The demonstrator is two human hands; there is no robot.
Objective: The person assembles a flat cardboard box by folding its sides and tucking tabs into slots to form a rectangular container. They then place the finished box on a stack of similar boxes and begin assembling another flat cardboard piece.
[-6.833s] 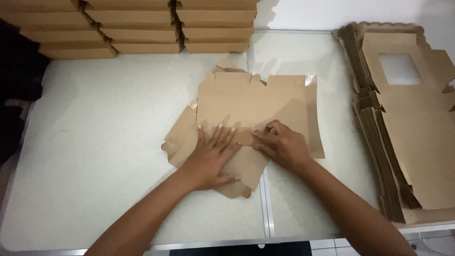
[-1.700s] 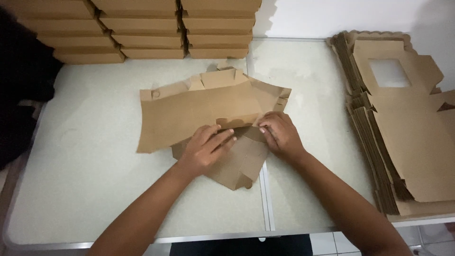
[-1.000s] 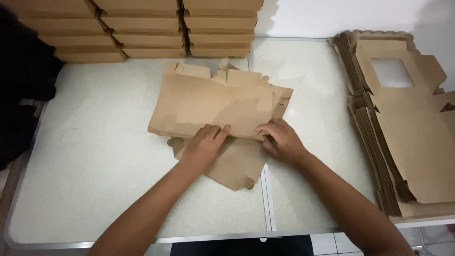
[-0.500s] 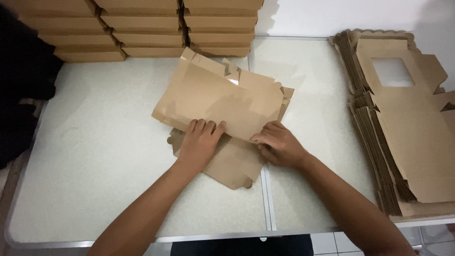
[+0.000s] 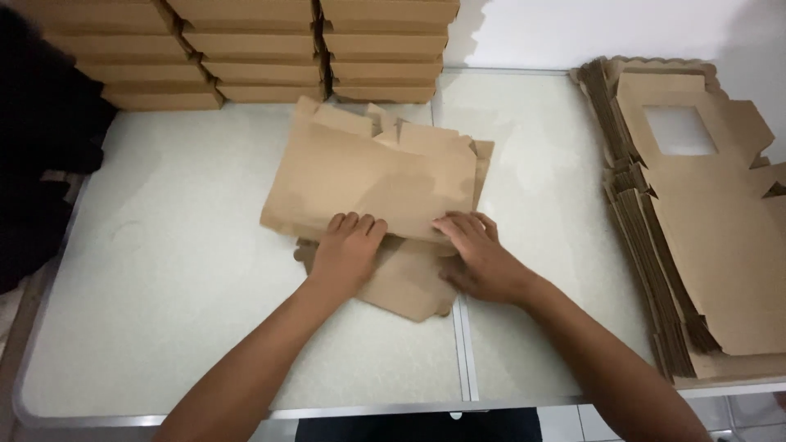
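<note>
Both hands press on a flat brown cardboard box blank lying near the middle of the white table, slightly toward its rear edge. The left hand rests on the blank's near edge, fingers extended and close together, curled over the fold. The right hand lies just beside it, fingers spread flat on the same fold. Neither hand closes around anything. Stacks of folded boxes line the rear edge. A pile of unfolded windowed blanks occupies the right edge.
</note>
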